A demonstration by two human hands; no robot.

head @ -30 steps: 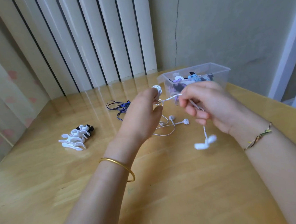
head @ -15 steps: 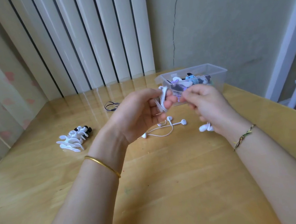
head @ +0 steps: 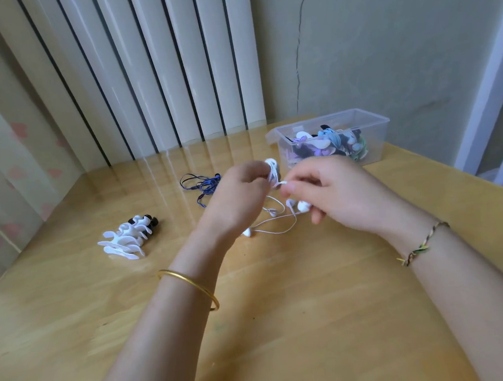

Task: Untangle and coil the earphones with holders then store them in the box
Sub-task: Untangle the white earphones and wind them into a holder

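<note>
My left hand (head: pixel 238 197) grips a white holder (head: pixel 273 169) with white earphone cable wound round it, above the wooden table (head: pixel 287 325). My right hand (head: pixel 333 191) pinches the short free end of that cable just right of the holder, and white earbuds (head: pixel 302 206) hang under its fingers. A second white earphone set (head: pixel 273 223) lies loose on the table below both hands. A tangled blue earphone set (head: pixel 202 184) lies further back. The clear plastic box (head: pixel 377 139) at the back right holds several coiled earphones.
A pile of white and black holders (head: pixel 129 237) lies on the table to the left. White vertical blinds (head: pixel 146 71) hang behind the table, and a cracked wall stands behind the box. The table's right edge drops off beside a doorway.
The long dangling stretch of white cable has been wound onto the holder. My right hand has come close to my left, and the hanging earbuds have risen to just under its fingers.
</note>
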